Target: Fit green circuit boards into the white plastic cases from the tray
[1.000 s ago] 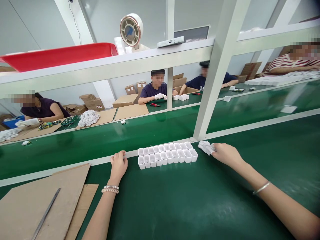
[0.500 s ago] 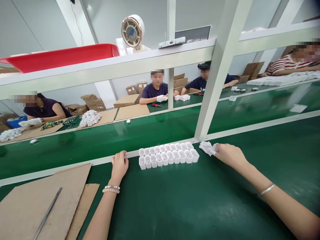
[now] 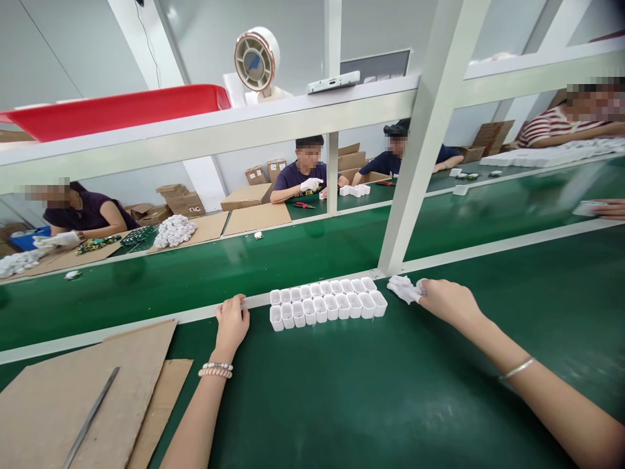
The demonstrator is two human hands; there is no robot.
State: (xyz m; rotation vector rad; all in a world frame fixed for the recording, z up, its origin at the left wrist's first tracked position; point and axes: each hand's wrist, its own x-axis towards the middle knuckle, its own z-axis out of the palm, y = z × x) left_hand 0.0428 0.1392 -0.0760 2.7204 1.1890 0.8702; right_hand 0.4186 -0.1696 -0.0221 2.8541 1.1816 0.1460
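My left hand rests on the pale metal rail at the far edge of the green work surface. Its fingers are loosely bent over the rail and hold nothing. Beside it stand two rows of small white open-topped plastic cups, set close together. Past the right end of those rows, my right hand is closed on a crumpled white glove, which lies against the green surface. Some of the right fingers are hidden behind the hand.
Cardboard sheets with metal tweezers on them lie at left. A slanted metal post rises beyond the cups. Behind the rail runs a green conveyor belt carrying small parts. Several co-workers sit across it; a person's hand reaches in at right.
My hands, the cups and the glove stay essentially in place. On the belt, small parts have shifted right. A co-worker's hand has come in at right, at the white piece on the belt.
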